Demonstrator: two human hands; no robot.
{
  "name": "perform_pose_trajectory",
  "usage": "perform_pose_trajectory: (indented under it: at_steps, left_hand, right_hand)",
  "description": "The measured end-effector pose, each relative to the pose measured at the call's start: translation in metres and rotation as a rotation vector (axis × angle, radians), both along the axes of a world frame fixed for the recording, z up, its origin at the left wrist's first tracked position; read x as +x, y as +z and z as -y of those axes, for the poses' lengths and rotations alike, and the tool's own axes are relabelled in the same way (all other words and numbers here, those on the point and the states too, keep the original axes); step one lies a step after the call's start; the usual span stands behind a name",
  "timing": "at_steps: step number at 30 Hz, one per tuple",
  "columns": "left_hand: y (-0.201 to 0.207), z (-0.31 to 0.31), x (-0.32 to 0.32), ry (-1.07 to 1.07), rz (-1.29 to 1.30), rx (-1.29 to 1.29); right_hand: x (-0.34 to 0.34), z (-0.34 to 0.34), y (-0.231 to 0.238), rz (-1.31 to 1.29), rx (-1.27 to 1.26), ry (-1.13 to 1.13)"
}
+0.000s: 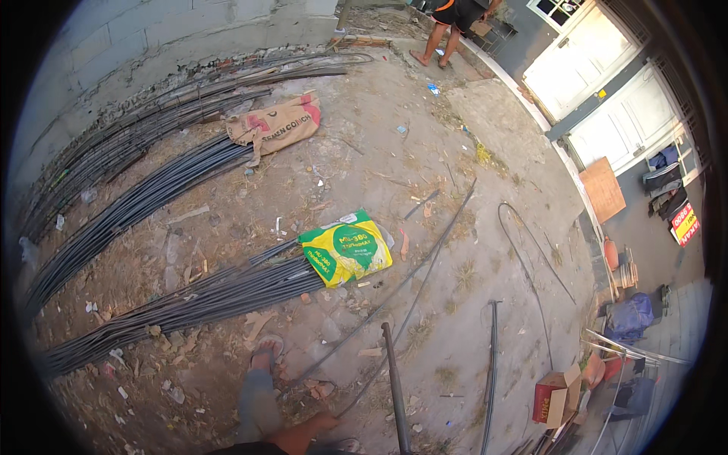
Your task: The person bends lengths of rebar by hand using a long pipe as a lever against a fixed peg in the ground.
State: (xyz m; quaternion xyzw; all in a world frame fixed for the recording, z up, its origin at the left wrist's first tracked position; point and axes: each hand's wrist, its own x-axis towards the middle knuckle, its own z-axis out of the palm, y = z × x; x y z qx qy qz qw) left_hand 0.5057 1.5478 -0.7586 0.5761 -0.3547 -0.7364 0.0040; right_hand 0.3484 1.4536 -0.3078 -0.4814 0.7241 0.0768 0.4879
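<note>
My left hand, at the lower middle, is closed around the near end of a long thin steel bar. The bar runs away across the ground to a tight bend at its far end, and its other leg comes back toward my leg. Just right of the hand, a thick dark metal pipe rises from the lower edge; what holds its lower part is hidden. My right hand is out of view.
Bundles of steel bars lie on the left, a green-yellow sack over their ends. A brown paper sack covers another bundle. More bent bars and a cardboard box lie right. A person stands far off.
</note>
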Motion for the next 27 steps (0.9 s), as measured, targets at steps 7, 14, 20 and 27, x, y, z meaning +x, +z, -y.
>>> perform_pose_trajectory:
  at_steps: [7,14,20,27]
  left_hand:
    - [0.059,-0.006,-0.003,0.216,0.102,0.043]
    - [0.081,-0.010,0.010,0.265,0.412,-0.045]
    - [0.071,-0.008,0.008,0.222,0.251,-0.037]
    - [0.068,-0.022,0.022,0.241,0.297,-0.026]
  right_hand:
    - [-0.055,-0.001,0.028,-0.152,0.098,0.074]
    - [-0.045,0.060,0.052,-0.247,0.126,0.416]
    - [-0.012,0.100,0.073,-0.471,0.240,0.648]
    - [0.041,0.128,0.086,-0.597,0.393,0.764]
